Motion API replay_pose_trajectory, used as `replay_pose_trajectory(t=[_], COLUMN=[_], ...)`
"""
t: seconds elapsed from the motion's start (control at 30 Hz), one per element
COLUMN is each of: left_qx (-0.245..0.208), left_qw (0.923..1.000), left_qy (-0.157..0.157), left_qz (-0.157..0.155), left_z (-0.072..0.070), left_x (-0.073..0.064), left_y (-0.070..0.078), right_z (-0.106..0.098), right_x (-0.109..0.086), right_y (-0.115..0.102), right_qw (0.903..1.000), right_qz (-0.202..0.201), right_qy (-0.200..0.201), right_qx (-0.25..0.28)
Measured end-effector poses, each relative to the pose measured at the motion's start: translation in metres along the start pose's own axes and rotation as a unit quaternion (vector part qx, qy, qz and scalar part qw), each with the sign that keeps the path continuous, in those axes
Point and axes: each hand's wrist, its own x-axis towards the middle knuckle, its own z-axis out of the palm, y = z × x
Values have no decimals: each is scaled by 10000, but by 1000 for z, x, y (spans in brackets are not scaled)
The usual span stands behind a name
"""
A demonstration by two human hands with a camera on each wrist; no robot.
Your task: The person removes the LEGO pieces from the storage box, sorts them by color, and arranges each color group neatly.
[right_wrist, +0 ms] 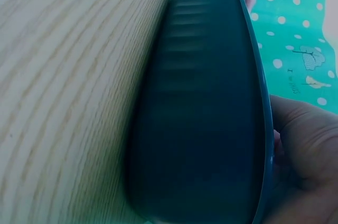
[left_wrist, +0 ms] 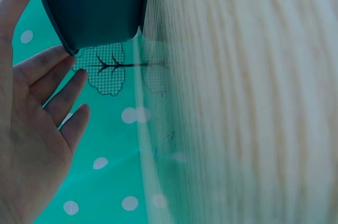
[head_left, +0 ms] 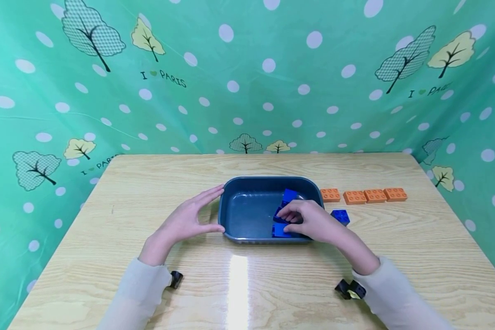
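Right hand reaches over the near rim of the dark tray, fingers curled on the blue bricks in its right half. Left hand braces the tray's left end, fingers straight. A loose blue brick sits just right of the tray; farther back, the orange bricks line up across the counter, nearer the right hand.

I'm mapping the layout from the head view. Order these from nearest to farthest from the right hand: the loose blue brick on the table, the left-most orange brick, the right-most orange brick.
1. Loose blue brick, just right of the right hand.
2. Left-most orange brick, behind it by the tray.
3. Right-most orange brick, at the row's far right end.
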Motion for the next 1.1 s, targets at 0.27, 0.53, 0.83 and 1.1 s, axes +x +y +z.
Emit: replay_pose_trajectory(t=[0.27,0.53,0.83,1.1], left_qx=[36,7,4,-19], left_qw=[9999,10000,10000,9999], left_qy=[51,44,68,72], left_qz=[87,29,42,70], left_z=[1,1,1,1], left_x=[0,-1,-1,-1], left_y=[-1,0,0,0], right_z=[1,4,5,5], right_x=[0,2,5,4], right_y=[-1,0,-4,-4], right_qw=[9997,9991,9982,9984], right_qz=[-76,-284,-213,-221], right_qy=[-203,-176,-331,-487], right_qx=[-122,-257,-447,-189])
